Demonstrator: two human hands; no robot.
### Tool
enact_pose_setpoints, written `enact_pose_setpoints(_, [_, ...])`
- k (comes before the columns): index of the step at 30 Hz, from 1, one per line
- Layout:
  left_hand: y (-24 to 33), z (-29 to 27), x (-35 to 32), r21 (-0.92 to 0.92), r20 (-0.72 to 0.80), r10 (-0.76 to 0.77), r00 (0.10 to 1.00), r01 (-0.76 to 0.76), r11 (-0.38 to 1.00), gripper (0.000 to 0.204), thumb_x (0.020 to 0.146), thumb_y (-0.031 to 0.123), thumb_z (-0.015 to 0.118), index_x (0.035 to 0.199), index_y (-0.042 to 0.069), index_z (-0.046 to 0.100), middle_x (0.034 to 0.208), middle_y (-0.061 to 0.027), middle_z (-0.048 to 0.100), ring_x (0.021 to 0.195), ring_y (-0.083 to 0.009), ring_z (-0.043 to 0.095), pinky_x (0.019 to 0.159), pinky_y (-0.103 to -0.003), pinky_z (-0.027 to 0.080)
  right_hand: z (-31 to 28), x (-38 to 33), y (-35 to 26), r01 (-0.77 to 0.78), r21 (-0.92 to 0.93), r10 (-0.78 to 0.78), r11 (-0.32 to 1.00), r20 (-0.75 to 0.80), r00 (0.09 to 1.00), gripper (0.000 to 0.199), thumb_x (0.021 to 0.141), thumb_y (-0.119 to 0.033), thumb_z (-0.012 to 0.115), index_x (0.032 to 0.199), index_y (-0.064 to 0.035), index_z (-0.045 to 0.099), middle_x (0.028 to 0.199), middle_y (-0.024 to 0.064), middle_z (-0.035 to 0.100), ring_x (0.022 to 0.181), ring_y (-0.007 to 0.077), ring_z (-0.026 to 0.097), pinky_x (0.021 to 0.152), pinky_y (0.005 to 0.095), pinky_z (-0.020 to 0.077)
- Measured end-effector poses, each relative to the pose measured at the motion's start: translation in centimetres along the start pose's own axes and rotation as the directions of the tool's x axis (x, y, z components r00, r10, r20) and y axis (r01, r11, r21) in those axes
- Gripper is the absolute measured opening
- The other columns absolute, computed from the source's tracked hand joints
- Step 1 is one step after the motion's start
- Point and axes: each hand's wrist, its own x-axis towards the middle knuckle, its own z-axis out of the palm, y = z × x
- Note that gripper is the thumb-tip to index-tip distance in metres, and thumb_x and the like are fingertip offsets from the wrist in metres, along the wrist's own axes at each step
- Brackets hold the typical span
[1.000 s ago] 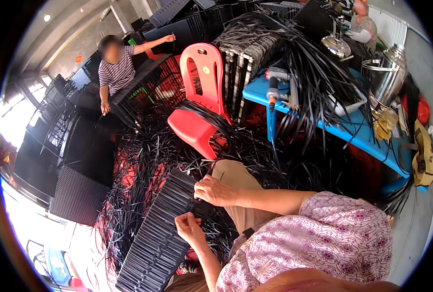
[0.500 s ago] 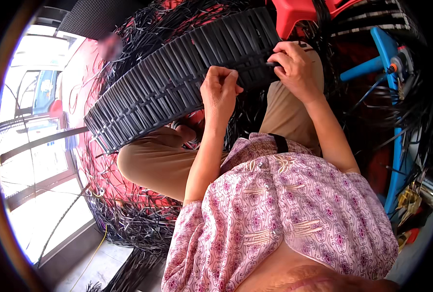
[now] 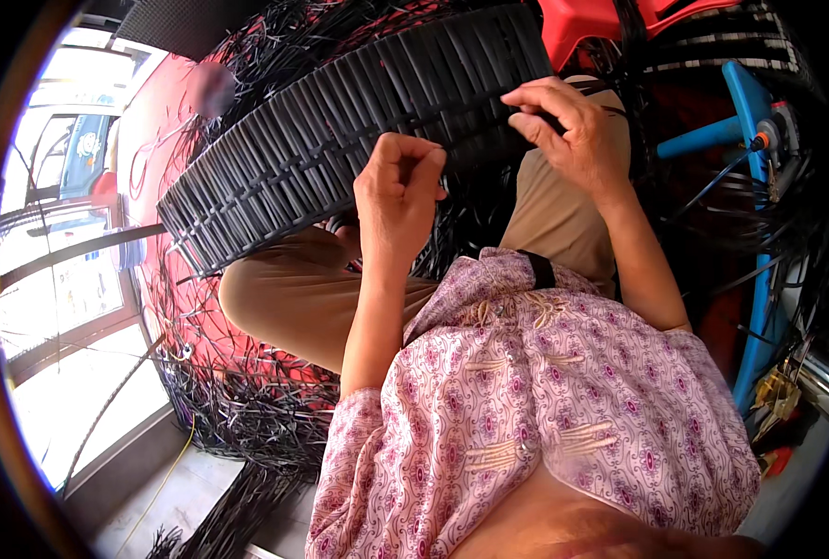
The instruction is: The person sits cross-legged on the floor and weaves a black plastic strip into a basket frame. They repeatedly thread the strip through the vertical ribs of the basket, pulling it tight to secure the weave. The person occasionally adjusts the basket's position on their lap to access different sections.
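Note:
A long, curved band of black strips [image 3: 284,140], woven side by side with a darker row running along it, lies across my lap from the left to the upper middle. My left hand [image 3: 397,191] is closed in a pinch at the band's near edge, apparently on a thin black strip; its fingertips partly hide it. My right hand [image 3: 568,130] is by the band's right end, fingers curled and thumb opposite the index finger. A dark strip seems to pass within its grasp, with ends showing behind the knuckles.
Loose black strips [image 3: 256,401] are heaped on the red floor covering [image 3: 237,326] around my bent legs. A red plastic stool [image 3: 573,23] stands at the upper right, with a blue frame [image 3: 761,270] at the right. Bright glass doors [image 3: 69,279] are at the left.
My left hand has drawn a little left, away from the right hand. The right hand has shifted slightly right, its thumb and index finger now farther apart.

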Motion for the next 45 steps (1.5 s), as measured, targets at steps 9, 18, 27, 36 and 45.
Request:
enact_pose_setpoints(9, [1.6,0.8,-1.2,0.011,0.176,0.068,0.982,-0.071,0.997,0.009,0.09,0.005,0.068,0.093,-0.001,0.061,0.079,-0.0072,0.064,0.065,-0.013,0.064,0.06,-0.027,0.05,0.5,-1.1,-0.8,0.097,0.216,-0.149,0.972,0.24,0.959,0.018,0.09,-0.02,0.07,0.094,-0.0033,0.072,0.086,0.0074,0.068,0.078,0.0213,0.065,0.079,0.0323,0.048])
enact_pose_setpoints(18, [-3.4,5.2,3.0,0.624,0.005,0.173,0.985,-0.138,0.769,0.027,0.086,0.03,0.072,0.087,0.003,0.069,0.091,-0.0161,0.069,0.082,-0.0372,0.068,0.072,-0.046,0.052,1.6,-2.4,1.2,-0.348,0.38,0.358,0.857,0.044,0.932,0.019,0.094,-0.018,0.066,0.098,0.0002,0.071,0.074,0.0,0.062,0.064,0.0058,0.055,0.059,0.0242,0.0441])
enact_pose_setpoints(27, [-3.7,6.3,3.4,0.677,-0.033,0.141,0.989,-0.082,0.731,0.03,0.087,0.03,0.069,0.092,0.001,0.07,0.092,-0.0172,0.069,0.087,-0.0371,0.068,0.076,-0.047,0.05,2.5,-2.1,2.3,-0.389,0.249,0.397,0.887,0.022,0.918,0.023,0.093,-0.021,0.066,0.098,0.0014,0.07,0.077,0.0072,0.066,0.068,0.0132,0.061,0.065,0.0277,0.0478])
enact_pose_setpoints(36, [-4.1,7.2,3.3,0.735,-0.012,0.208,0.978,-0.133,0.665,0.025,0.09,0.026,0.064,0.09,0.001,0.065,0.094,-0.0196,0.067,0.084,-0.0397,0.067,0.073,-0.049,0.052,2.7,-1.7,2.2,-0.398,0.148,0.4,0.905,0.015,0.916,0.025,0.092,-0.024,0.067,0.097,0.0005,0.071,0.085,0.0159,0.072,0.076,0.0241,0.07,0.07,0.0328,0.0519])
enact_pose_setpoints(45, [-4.4,6.8,3.2,0.696,0.008,0.23,0.973,-0.171,0.697,0.022,0.092,0.021,0.06,0.095,0.0,0.066,0.096,-0.0197,0.068,0.085,-0.0398,0.067,0.075,-0.049,0.052,2.6,-0.5,2.0,-0.313,-0.038,0.315,0.949,0.062,0.947,0.023,0.09,-0.024,0.067,0.089,-0.001,0.071,0.081,0.0177,0.069,0.075,0.0338,0.068,0.067,0.0399,0.052])
